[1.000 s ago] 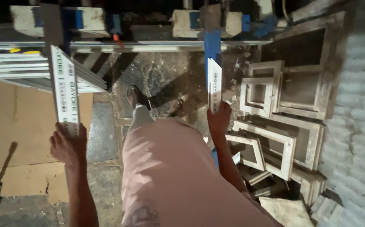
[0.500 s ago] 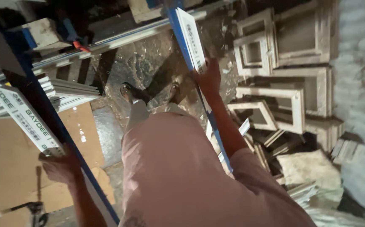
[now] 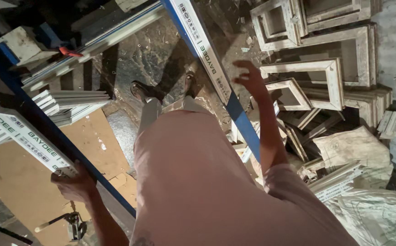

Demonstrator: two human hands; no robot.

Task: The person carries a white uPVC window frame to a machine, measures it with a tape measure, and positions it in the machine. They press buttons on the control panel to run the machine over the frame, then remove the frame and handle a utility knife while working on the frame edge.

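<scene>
White-and-blue frame profiles [image 3: 29, 141] flank us. Our left hand [image 3: 72, 184] sits low, fingers clamped round the left bar's end over the cardboard [image 3: 93, 141]. Our right hand [image 3: 251, 79] is raised, fingers spread and loose, just beside the right bar [image 3: 207, 59], not gripping.

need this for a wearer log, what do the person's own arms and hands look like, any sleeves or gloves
Both hands are bare: no gloves, rings or watch show on the left hand or the right hand. The forearms are uncovered too. A short pale pink sleeve ends just above the right elbow, part of the same pink shirt.
</scene>
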